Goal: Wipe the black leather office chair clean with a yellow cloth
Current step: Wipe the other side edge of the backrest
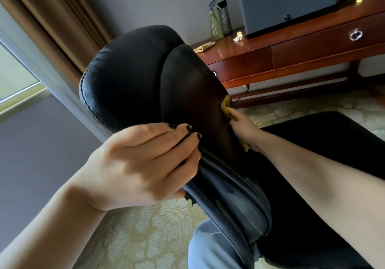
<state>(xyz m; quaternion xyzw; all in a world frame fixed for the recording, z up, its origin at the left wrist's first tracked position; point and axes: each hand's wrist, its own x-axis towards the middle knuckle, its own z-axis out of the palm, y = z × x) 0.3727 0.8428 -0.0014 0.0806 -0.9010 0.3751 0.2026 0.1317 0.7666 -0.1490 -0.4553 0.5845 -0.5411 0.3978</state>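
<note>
1. Black leather is filling the middle of the view: the chair (129, 77) is leaning over, its padded back running long from the headrest at upper left down toward lower right.
2. Nearer to us, the left hand (145, 160) is gripping the near edge of that back, fingers curled over it, steadying it.
3. Reaching past to the far side, the right hand (244, 128) is bunching the yellow cloth (226, 107) against the leather. Cloth is poking out above and below the hand, and the chair edge is hiding some of the fingers.
4. From the cloth, most of the back is lying up and to the left, so the next stroke looks likely to follow that long line.
5. Smooth, faintly glossy leather with a stitched headrest seam is meeting a soft, crumpled cloth. A glossy wooden bench (291, 54) behind is carrying a spray bottle (216, 23).
</note>
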